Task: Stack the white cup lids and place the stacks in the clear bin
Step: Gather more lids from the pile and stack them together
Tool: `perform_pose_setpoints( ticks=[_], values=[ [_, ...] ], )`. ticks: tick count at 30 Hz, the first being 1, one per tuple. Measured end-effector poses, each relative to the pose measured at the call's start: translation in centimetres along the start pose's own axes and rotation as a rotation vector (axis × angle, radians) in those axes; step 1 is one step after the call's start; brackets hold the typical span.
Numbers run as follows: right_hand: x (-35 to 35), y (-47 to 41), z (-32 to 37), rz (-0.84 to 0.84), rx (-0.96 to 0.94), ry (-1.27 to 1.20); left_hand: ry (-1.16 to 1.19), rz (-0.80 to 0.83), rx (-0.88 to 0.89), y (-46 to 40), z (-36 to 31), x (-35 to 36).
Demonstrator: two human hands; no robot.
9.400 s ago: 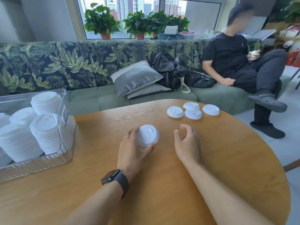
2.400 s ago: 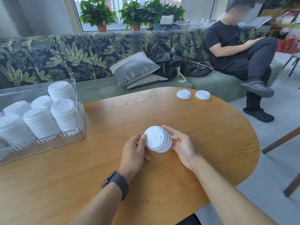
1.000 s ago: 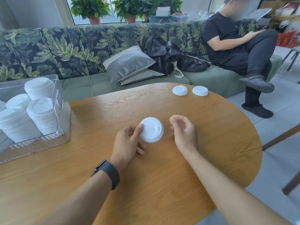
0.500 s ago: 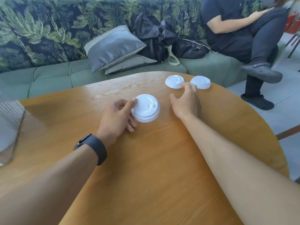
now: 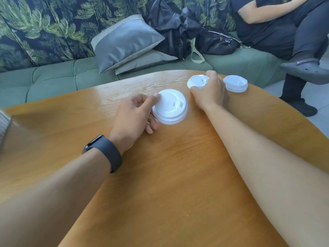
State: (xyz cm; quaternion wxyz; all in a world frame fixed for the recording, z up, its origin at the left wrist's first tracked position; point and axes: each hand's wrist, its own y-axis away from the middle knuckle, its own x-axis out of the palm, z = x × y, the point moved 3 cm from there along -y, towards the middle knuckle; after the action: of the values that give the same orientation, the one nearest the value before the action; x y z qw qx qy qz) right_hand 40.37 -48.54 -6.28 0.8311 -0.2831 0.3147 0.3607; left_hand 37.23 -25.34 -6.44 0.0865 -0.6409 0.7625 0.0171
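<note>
Two hands work on the table point(image 5: 178, 184). The left hand point(image 5: 135, 116) holds a short stack point(image 5: 170, 106) of white lids by its left edge, thumb on top of the rim and fingers curled under it; the stack sits low over the wood, tipped a little toward the camera, and whether its far edge rests on the table cannot be told. A black watch point(image 5: 105, 152) bands the left wrist.

Just right of the stack, the right hand point(image 5: 211, 93) reaches to the far edge of the table and closes over a single lid point(image 5: 196, 82), thumb at the lid's near rim and fingers curled over its right side, hiding that part of it. A second lid point(image 5: 235, 83) lies flat just beside the right hand's knuckles, close to the table's rim; whether the hand touches it cannot be told. The right hand and wrist stand between the stack and this second lid.

At the far left edge of the view a blurred sliver of clear plastic point(image 5: 4, 125) shows, well apart from both hands; it is too cut off to identify.

Behind the table runs a green sofa point(image 5: 62, 77) with a leaf-print back. On it lean two grey cushions point(image 5: 126, 41), beside a crumpled black bag point(image 5: 187, 32). Further right sits a person in black point(image 5: 277, 27), legs crossed, one dark clog point(image 5: 306, 70) hanging above the floor near the table's far right corner.
</note>
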Motion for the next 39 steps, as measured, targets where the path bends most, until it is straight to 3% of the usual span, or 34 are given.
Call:
perform_pose_setpoints(
  ticks=[12, 24, 34, 39],
  values=[
    [-3.3, 8.5, 0.5, 0.118, -0.085, -0.213, 0.117, -0.04, -0.064, 3.3, -0.7, -0.6],
    [-6.7, 22.4, 2.3, 0.229, -0.195, -0.501, 0.176, -0.03, -0.12, 14.3, -0.7, -4.2],
    [-8.3, 29.0, 3.1, 0.522, 0.026, -0.685, 0.134, -0.068, -0.172, 22.4, -0.8, -8.0],
    [-8.6, 30.2, 3.6, 0.649, 0.155, -0.91, 0.137, -0.067, -0.172, 23.5, -0.9, -8.8]
  ],
)
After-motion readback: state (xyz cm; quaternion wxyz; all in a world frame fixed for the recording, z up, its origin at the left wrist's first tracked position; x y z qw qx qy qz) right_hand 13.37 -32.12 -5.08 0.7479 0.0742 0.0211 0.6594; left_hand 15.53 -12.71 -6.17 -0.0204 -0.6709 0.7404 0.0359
